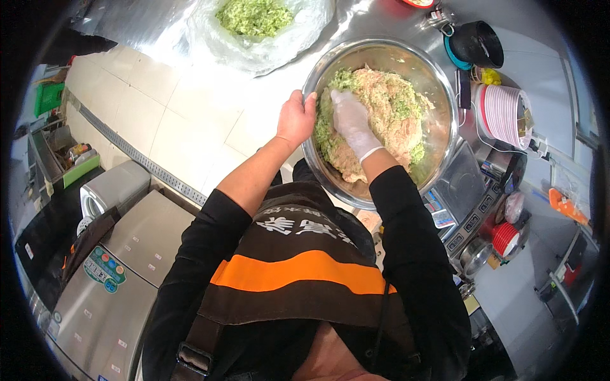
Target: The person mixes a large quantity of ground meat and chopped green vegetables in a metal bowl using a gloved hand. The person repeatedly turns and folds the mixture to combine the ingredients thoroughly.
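A large stainless steel bowl (441, 143) stands before me, holding a pale minced meat mixture (386, 105) with chopped green vegetable, greenest along its left side. My bare left hand (296, 116) grips the bowl's left rim, thumb and fingers at the edge. In a thin translucent glove, my right hand (351, 119) is pressed into the left part of the mixture; its fingertips are partly buried in it, and whether they close on any of it is hidden. Beyond the bowl, to the left, lies an open clear plastic bag (295, 47) with chopped green vegetable (255, 16) inside.
A digital scale (443, 219) sits right of the bowl, near a stack of pinkish-white plates or lids (507, 114). A black container (476, 44) and a phone-like device (462, 89) with a white cable stand close to the rim. Steel cabinets (109, 305) are at lower left.
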`<state>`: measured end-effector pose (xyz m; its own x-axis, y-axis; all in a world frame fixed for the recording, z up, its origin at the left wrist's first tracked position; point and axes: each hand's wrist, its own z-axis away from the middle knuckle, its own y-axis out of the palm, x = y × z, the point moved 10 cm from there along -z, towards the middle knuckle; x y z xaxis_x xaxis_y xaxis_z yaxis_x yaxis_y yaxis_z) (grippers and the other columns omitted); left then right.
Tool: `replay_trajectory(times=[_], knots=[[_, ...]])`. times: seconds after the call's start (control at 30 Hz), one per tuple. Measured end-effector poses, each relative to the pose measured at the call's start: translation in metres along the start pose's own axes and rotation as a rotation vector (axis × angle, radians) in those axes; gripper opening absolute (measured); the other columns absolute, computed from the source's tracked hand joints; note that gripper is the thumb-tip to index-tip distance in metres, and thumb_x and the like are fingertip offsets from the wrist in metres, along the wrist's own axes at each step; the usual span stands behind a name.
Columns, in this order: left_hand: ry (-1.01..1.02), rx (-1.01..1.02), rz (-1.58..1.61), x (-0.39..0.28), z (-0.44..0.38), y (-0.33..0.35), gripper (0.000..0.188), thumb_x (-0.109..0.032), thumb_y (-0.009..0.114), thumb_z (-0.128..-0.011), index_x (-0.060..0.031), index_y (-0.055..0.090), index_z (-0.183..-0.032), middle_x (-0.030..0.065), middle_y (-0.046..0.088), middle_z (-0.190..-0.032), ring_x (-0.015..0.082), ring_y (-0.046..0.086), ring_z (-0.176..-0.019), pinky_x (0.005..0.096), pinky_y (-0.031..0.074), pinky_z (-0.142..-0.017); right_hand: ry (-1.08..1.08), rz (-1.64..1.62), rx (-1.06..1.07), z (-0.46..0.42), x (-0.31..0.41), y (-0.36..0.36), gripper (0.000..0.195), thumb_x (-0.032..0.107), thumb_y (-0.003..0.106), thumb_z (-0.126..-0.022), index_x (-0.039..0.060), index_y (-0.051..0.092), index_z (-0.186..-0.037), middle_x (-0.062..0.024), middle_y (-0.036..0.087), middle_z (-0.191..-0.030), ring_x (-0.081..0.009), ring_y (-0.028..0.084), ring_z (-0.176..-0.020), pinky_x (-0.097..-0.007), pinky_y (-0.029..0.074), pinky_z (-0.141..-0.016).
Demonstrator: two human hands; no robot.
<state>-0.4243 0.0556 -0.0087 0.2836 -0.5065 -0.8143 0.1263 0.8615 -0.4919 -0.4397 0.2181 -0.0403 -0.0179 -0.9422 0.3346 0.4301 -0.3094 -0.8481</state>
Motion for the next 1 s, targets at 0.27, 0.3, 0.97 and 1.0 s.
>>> replay_trajectory(times=[0.27,0.3,0.97,1.0], knots=[[0.008,-0.020,0.013,0.000,-0.002,0.000,0.041,-0.035,0.056,-0.101,0.0041,0.053,-0.090,0.0326,0.063,-0.075,0.0522,0.062,-0.077,0.0547,0.050,-0.071,0.017,0.082,0.204,0.019,-0.002,-0.003,0.032,0.013,0.061,-0.093,0.0101,0.061,-0.125,-0.0208,0.067,-0.120,-0.0395,0.063,-0.112,-0.0471,0.049,-0.097],[0.008,-0.026,0.016,0.007,-0.002,0.003,0.041,-0.035,0.056,-0.101,0.0041,0.053,-0.090,0.0326,0.063,-0.076,0.0521,0.062,-0.077,0.0547,0.050,-0.071,-0.082,-0.005,0.051,0.028,0.001,-0.020,0.038,0.015,0.063,-0.092,0.0107,0.060,-0.129,-0.0204,0.065,-0.126,-0.0389,0.060,-0.118,-0.0465,0.047,-0.101],[0.040,-0.028,0.047,-0.005,-0.006,0.002,0.038,-0.033,0.057,-0.101,0.0041,0.054,-0.092,0.0305,0.064,-0.078,0.0493,0.064,-0.079,0.0525,0.050,-0.072,-0.067,0.060,-0.138,0.041,-0.038,-0.058,0.034,0.024,0.062,-0.090,0.0077,0.062,-0.120,-0.0209,0.069,-0.116,-0.0372,0.066,-0.109,-0.0488,0.051,-0.095],[0.035,-0.026,0.050,-0.001,-0.006,0.003,0.038,-0.033,0.057,-0.101,0.0041,0.055,-0.092,0.0303,0.065,-0.079,0.0491,0.064,-0.079,0.0523,0.050,-0.073,-0.144,0.006,-0.286,0.068,-0.039,-0.072,0.039,0.027,0.064,-0.090,0.0076,0.061,-0.124,-0.0206,0.068,-0.120,-0.0366,0.065,-0.112,-0.0481,0.049,-0.098]])
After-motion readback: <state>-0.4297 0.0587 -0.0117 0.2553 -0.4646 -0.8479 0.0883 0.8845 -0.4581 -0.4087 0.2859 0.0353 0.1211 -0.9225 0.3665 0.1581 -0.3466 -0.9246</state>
